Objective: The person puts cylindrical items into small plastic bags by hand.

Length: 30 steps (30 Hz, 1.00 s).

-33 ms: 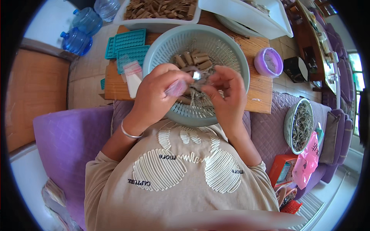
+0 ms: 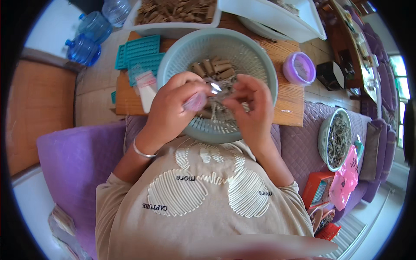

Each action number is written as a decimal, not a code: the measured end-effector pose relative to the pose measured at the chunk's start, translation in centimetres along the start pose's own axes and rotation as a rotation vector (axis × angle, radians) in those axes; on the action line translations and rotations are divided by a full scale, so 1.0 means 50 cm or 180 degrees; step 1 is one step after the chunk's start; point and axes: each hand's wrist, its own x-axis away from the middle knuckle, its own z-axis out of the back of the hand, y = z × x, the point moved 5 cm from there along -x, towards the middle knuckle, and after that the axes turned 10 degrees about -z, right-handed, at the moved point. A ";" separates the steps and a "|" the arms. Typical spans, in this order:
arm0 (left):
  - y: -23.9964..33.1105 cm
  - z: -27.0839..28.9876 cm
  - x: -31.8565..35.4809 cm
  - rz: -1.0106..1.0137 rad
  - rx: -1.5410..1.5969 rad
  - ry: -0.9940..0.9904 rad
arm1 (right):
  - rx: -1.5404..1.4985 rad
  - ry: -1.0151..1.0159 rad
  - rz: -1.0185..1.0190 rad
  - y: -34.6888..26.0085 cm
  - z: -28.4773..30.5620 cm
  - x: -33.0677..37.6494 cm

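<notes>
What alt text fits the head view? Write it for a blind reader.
Both hands, left hand and right hand, pinch a small shiny piece over a pale green basket holding tan cylinders, on a wooden table.

Object between the hands: a small shiny piece [image 2: 215, 87] is being blurred by glare, and its kind cannot be told.
Left hand [image 2: 175, 106]: the near left part of the pale green basket [image 2: 264, 65] is being covered by it.
Right hand [image 2: 251, 108]: its fingertips are being hidden among the brown pieces [image 2: 212, 67].
Far tray [image 2: 173, 29]: it is being cut off by the far edge.
Water bottles [image 2: 84, 47]: they are being distorted at the far left rim.
</notes>
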 end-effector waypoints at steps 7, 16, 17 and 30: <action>-0.026 -0.033 0.018 0.0407 0.0676 -0.0187 | 0.0361 -0.0121 0.0976 -0.031 0.001 0.020; -0.070 -0.026 0.035 0.1282 0.1190 -0.0383 | 0.0315 -0.0153 0.0223 -0.001 0.049 -0.068; -0.071 -0.017 0.036 0.1327 0.1147 -0.0343 | 0.0760 -0.0033 0.0518 -0.009 0.052 -0.106; -0.089 0.041 0.058 0.1297 0.2895 0.1674 | 0.3581 -0.2263 0.0693 0.087 -0.081 -0.229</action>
